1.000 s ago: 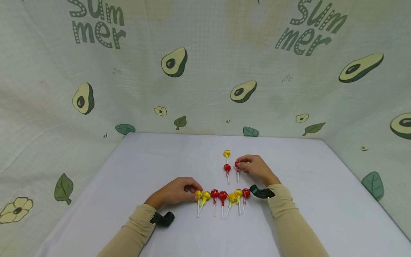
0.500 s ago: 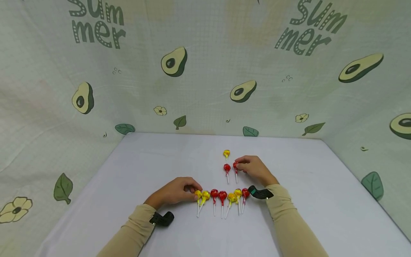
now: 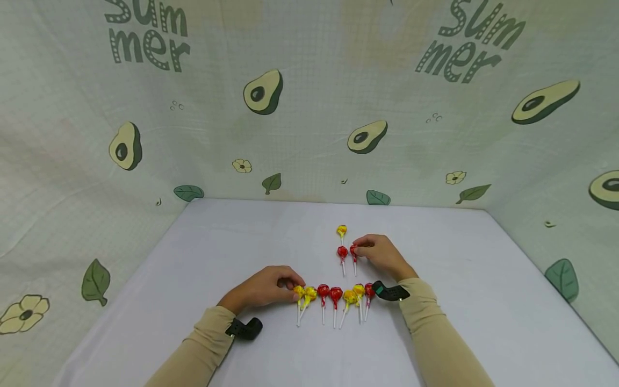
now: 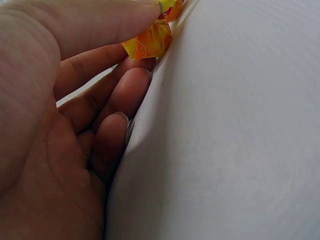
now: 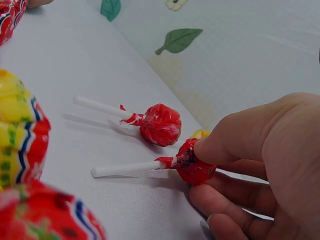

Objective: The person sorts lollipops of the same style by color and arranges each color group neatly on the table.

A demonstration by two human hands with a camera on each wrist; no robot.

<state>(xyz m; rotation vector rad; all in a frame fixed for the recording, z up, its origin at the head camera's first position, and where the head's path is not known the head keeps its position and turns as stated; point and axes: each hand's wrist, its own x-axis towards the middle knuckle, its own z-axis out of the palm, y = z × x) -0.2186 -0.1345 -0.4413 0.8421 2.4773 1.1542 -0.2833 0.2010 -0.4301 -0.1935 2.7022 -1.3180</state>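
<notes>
My right hand (image 3: 384, 256) pinches a red-wrapped lollipop (image 5: 186, 169) by its head between thumb and fingers, its white stick pointing back toward me. Just left of it lies another red lollipop (image 3: 342, 252), with a yellow lollipop (image 3: 342, 230) directly behind. At the left end of a row nearer me, my left hand (image 3: 261, 288) holds a yellow lollipop (image 4: 151, 42) by the head, thumb on top. A second yellow lollipop (image 3: 310, 294) leans close beside that one. The left fingertips lie low against the cloth in the left wrist view.
The row continues rightward with a red lollipop (image 3: 323, 291), another red lollipop (image 3: 336, 295), two yellow ones and a red lollipop (image 3: 369, 291) below the right wrist's black strap (image 3: 390, 291). A white cloth covers the table (image 3: 251, 231); a patterned curtain (image 3: 309, 107) hangs behind.
My right hand has slid the red lollipop slightly left, closer to the other red one. The left hand and the row have stayed put.
</notes>
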